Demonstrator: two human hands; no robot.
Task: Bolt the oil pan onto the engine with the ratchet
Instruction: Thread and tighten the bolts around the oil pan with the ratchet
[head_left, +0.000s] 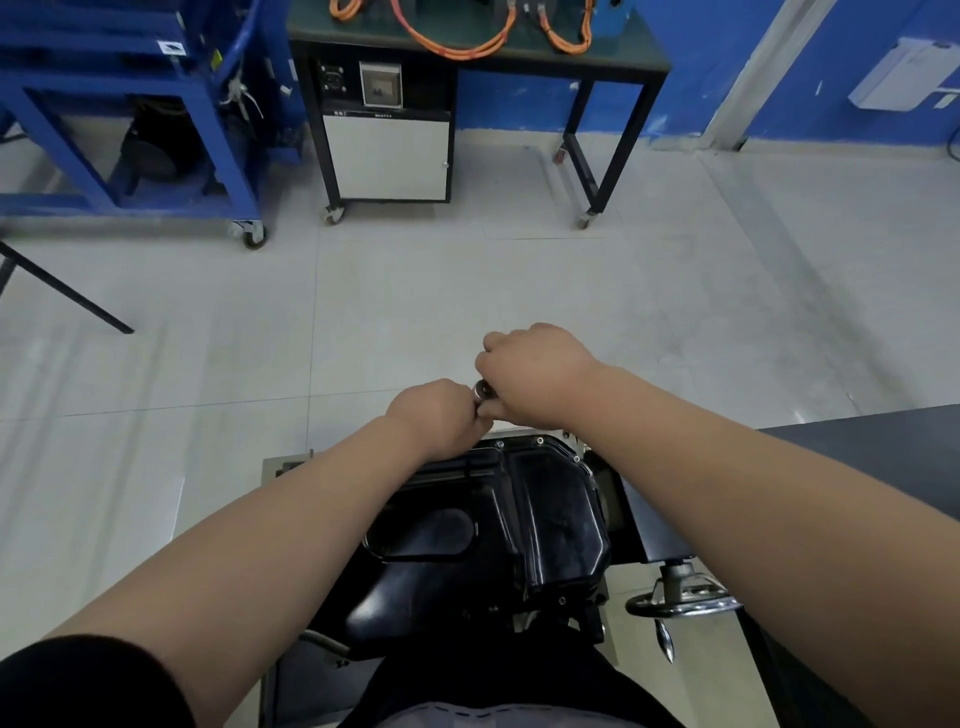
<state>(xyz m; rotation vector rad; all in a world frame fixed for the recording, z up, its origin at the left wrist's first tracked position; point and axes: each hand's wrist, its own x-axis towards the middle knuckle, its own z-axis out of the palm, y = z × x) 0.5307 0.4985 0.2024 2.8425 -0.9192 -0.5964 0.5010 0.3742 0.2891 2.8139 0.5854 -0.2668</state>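
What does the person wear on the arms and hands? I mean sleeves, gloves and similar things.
The left hand and right hand are bare, without gloves. The left forearm and right forearm are bare too; no watch shows on either wrist. A black sleeve covers the left upper arm. No sleeve shows on the right arm.

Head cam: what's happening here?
A person works over the glossy black metal oil pan, both arms reaching to its far edge. The left hand and right hand are curled together around a small silver metal ratchet, mostly hidden by the fingers. Several small silver bolts already sit in the pan's far flange.
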